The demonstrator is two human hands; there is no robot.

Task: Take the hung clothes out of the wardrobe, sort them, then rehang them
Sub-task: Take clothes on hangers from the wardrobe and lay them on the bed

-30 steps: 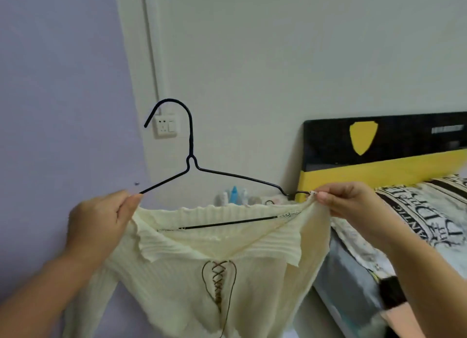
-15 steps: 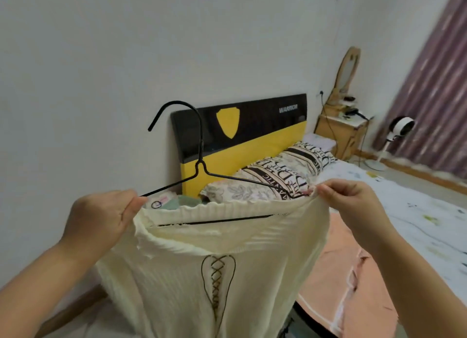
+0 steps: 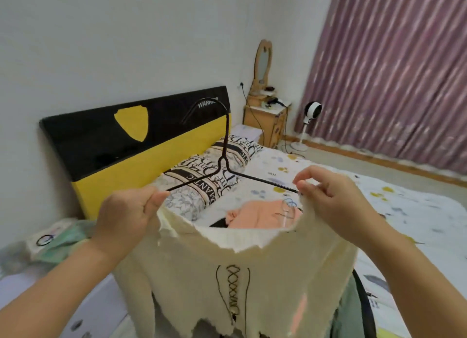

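Observation:
A cream knit top [image 3: 227, 274] with brown lacing down its front hangs from a black wire hanger [image 3: 225, 158], held up over the bed. My left hand [image 3: 126, 216] grips the top's left shoulder together with the hanger's left end. My right hand [image 3: 326, 198] pinches the right shoulder at the hanger's right end. The neckline gapes open between my hands. An orange garment [image 3: 257, 216] lies on the bed [image 3: 379, 206] behind the top. The wardrobe is out of view.
Black and yellow headboard [image 3: 131, 140] and patterned pillows [image 3: 202, 181] lie ahead. A wooden nightstand with mirror [image 3: 265, 120], a white fan [image 3: 309, 115] and striped purple curtains [image 3: 391, 72] stand at the right. Green and white clutter [image 3: 55, 239] sits at the left.
My view has swung right from the wall toward the bed and curtains. Both hands keep hold of the top's shoulders and have carried it over the bed; the neckline has spread wider.

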